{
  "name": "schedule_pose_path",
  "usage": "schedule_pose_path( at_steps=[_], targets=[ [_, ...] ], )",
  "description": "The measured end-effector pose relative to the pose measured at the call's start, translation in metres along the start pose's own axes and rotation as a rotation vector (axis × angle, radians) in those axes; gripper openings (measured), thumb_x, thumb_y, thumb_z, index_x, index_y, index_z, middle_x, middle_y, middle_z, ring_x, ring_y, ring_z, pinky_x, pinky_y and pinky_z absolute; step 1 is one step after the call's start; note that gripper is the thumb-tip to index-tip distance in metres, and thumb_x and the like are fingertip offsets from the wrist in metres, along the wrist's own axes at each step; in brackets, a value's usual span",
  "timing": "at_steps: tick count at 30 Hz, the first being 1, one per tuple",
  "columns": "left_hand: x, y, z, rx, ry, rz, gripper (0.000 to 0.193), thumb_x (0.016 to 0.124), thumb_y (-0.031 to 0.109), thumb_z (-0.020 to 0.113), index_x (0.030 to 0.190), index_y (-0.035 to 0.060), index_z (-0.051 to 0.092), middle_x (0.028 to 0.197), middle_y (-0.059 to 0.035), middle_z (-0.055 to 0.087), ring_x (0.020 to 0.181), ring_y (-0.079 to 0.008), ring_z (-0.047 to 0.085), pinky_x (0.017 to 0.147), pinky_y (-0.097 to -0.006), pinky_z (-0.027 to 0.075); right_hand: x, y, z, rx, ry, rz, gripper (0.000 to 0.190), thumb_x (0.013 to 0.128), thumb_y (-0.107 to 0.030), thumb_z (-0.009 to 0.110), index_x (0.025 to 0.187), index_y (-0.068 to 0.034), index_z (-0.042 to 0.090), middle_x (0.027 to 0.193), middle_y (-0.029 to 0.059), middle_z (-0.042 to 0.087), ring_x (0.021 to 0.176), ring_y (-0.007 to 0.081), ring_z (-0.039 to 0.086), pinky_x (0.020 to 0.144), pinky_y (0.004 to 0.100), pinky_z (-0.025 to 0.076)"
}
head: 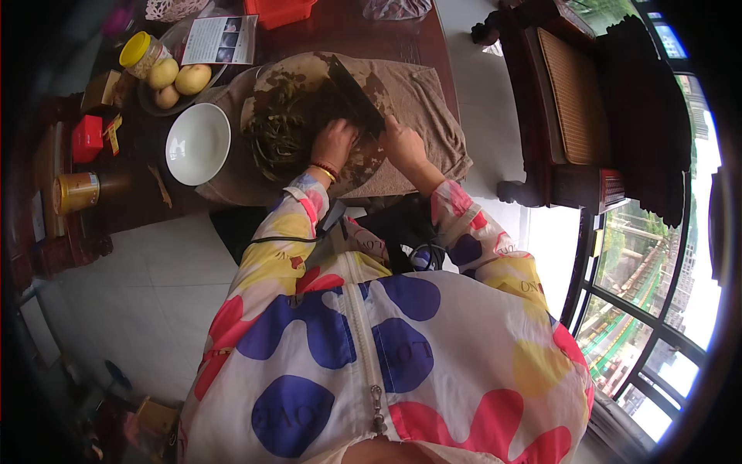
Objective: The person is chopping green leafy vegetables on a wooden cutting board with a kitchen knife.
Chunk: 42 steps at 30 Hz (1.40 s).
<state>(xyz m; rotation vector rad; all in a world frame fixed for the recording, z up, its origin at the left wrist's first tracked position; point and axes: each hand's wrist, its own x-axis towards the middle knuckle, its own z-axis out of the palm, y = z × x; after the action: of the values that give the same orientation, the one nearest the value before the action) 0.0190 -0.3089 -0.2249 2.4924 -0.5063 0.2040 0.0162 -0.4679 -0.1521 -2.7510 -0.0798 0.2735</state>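
Observation:
My right hand grips the handle of a dark cleaver, whose broad blade points away and to the left over a round cutting board. Close to the left of the blade, my left hand rests with curled fingers on the board. Dark green leafy stalks lie in a heap along the board's left side; whether my left fingers pinch some of them is hidden by the hand. Dark wet patches mark the board. Under it spreads a brown towel.
A white bowl stands left of the board. Beyond it are a basin with yellowish fruits, a yellow-lidded jar and a printed sheet. A red box and a canister stand farther left. A carved wooden chair is at right.

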Motion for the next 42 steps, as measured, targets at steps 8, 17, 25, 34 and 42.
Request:
schedule_pose_path(
  at_steps=[8,17,25,34,42],
  targets=[
    [0.002,0.003,0.0,-0.052,0.012,-0.006,0.008,0.073,0.009,0.059,0.081,0.0078,0.058,0.087,-0.0083,0.053,0.088,-0.0269,0.052,0.075,-0.036,0.045,0.001,0.008,0.005,0.021,0.014,0.004,0.018,0.075,-0.016,0.051,0.086,-0.003,0.045,0.075,0.0223,0.06,0.07,0.0402,0.058,0.062,0.0481,0.046],
    [0.0,-0.004,0.001,-0.071,0.043,0.059,0.013,0.07,0.009,0.063,0.081,0.0074,0.056,0.088,-0.0085,0.052,0.088,-0.0275,0.05,0.076,-0.0358,0.044,0.011,0.02,0.002,-0.069,0.127,-0.038,0.014,0.078,-0.016,0.047,0.086,-0.004,0.045,0.072,0.0215,0.06,0.068,0.0386,0.059,0.06,0.0478,0.046],
    [-0.006,-0.008,-0.005,-0.072,0.092,0.115,0.025,0.067,0.006,0.064,0.089,0.0078,0.053,0.093,-0.0107,0.048,0.09,-0.0292,0.049,0.078,-0.0373,0.043,-0.01,0.011,0.0,-0.008,0.033,-0.031,0.016,0.078,-0.016,0.047,0.089,-0.005,0.045,0.074,0.0225,0.059,0.07,0.0394,0.058,0.061,0.0484,0.046],
    [-0.004,-0.005,-0.008,-0.066,0.084,0.139,0.015,0.071,0.005,0.059,0.086,0.0069,0.056,0.092,-0.0084,0.051,0.092,-0.0265,0.05,0.081,-0.0354,0.041,-0.022,0.012,0.005,0.082,0.022,-0.008,0.018,0.079,-0.018,0.048,0.091,-0.006,0.043,0.075,0.0216,0.059,0.071,0.0407,0.057,0.062,0.0497,0.045],
    [0.006,0.0,-0.005,0.07,0.042,0.142,0.009,0.072,0.012,0.059,0.078,0.0056,0.056,0.086,-0.0105,0.055,0.089,-0.0272,0.051,0.079,-0.0358,0.043,-0.034,0.002,-0.014,-0.062,0.034,-0.169,0.017,0.08,-0.017,0.048,0.092,-0.004,0.044,0.073,0.0193,0.058,0.067,0.0371,0.059,0.056,0.0457,0.047]
  ],
)
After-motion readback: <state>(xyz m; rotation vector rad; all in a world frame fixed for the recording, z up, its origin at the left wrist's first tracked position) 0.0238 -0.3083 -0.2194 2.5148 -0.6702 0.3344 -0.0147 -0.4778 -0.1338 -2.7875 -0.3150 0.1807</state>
